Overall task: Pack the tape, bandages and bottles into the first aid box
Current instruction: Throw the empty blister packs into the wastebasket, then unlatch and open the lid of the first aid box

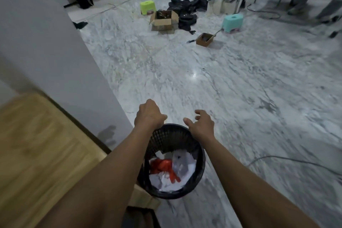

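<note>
Spanning most of the view, a grey-veined marble floor (231, 89) meets a white wall (37, 33) at the left, with a wooden surface (37, 144) below it. In the foreground stands a black mesh wastebasket (200, 161), its inside holding crumpled white paper (182, 163) and a red-orange item (162, 167) whose kind cannot be told. Both bare forearms reach forward over the basket. The left hand (149, 114) is curled closed at the far left rim of the basket; whether it actually grips the rim cannot be told. The right hand (200, 121) hovers just above the far right rim with fingers spread loosely, holding nothing. Farther back on the floor lie an open cardboard box (162, 21), a smaller brown box (204, 40), a green stool (148, 6), a teal stool (232, 22) and a heap of black fabric (188, 5). The tape, bandages, bottles and first aid box cannot be made out anywhere in this view.
</note>
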